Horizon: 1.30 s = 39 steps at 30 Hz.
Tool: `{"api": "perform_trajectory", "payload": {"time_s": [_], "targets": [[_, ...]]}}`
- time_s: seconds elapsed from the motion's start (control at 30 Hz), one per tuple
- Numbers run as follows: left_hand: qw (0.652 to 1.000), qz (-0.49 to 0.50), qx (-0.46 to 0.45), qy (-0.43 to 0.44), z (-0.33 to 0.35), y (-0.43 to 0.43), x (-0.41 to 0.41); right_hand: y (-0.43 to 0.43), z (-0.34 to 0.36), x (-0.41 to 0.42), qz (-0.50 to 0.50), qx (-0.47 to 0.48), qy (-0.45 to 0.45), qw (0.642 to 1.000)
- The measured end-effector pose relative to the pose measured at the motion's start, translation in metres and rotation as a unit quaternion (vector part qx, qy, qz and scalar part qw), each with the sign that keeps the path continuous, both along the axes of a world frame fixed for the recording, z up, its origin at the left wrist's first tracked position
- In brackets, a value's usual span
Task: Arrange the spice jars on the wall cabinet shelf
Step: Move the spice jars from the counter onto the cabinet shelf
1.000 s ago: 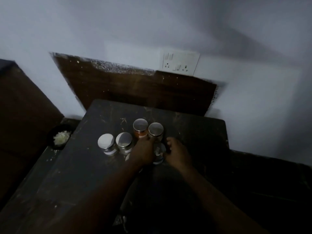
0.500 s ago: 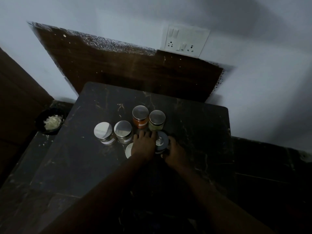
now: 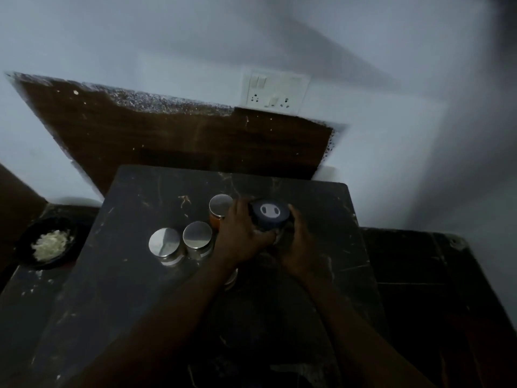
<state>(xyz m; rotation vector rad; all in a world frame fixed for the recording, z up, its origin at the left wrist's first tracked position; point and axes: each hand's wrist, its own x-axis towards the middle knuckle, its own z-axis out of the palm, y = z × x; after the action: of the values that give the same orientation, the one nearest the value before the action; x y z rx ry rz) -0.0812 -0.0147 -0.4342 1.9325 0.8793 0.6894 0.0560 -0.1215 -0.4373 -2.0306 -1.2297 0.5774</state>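
Both hands hold one spice jar with a dark lid (image 3: 269, 214) just above the dark stone slab (image 3: 140, 275). My left hand (image 3: 240, 236) grips its left side and my right hand (image 3: 300, 242) curls round its right side. An orange-filled jar with a silver lid (image 3: 220, 206) stands just left of my left hand. Two more silver-lidded jars (image 3: 164, 242) (image 3: 197, 234) stand side by side further left. A pale lid edge (image 3: 232, 277) shows under my left forearm. No wall cabinet shelf is in view.
A black bowl with white shreds (image 3: 50, 244) sits on the lower ledge at the left. A brown wooden panel (image 3: 181, 144) leans against the wall behind the slab, under a white switch plate (image 3: 275, 91). A dark surface (image 3: 419, 275) lies to the right.
Both hands have closed round the dark-lidded jar and raised it off the slab. The jar that stood right of the orange one is now hidden behind them. The view has tilted a little.
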Motion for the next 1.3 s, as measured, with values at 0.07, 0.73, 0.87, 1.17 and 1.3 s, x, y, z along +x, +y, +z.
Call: {"api": "perform_trajectory", "payload": {"time_s": [0.07, 0.73, 0.87, 1.17, 1.3], "targets": [[0.999, 0.014, 0.034, -0.033, 0.028, 0.011, 0.005, 0.009, 0.023, -0.005, -0.007, 0.059, 0.006, 0.998], [0.929, -0.051, 0.155, -0.332, 0.358, 0.082, 0.08, 0.068, 0.363, 0.084, 0.021, 0.435, -0.003, 0.9], [0.918, -0.044, 0.203, -0.337, 0.419, 0.096, 0.117, 0.086, 0.422, 0.122, 0.035, 0.474, -0.025, 0.879], [0.958, 0.064, 0.202, -0.192, 0.457, 0.147, 0.21, 0.143, 0.469, 0.212, -0.025, 0.342, -0.11, 0.933], [0.967, 0.089, 0.2, -0.129, 0.461, 0.162, 0.238, 0.159, 0.469, 0.234, -0.06, 0.292, -0.178, 0.938]]}}
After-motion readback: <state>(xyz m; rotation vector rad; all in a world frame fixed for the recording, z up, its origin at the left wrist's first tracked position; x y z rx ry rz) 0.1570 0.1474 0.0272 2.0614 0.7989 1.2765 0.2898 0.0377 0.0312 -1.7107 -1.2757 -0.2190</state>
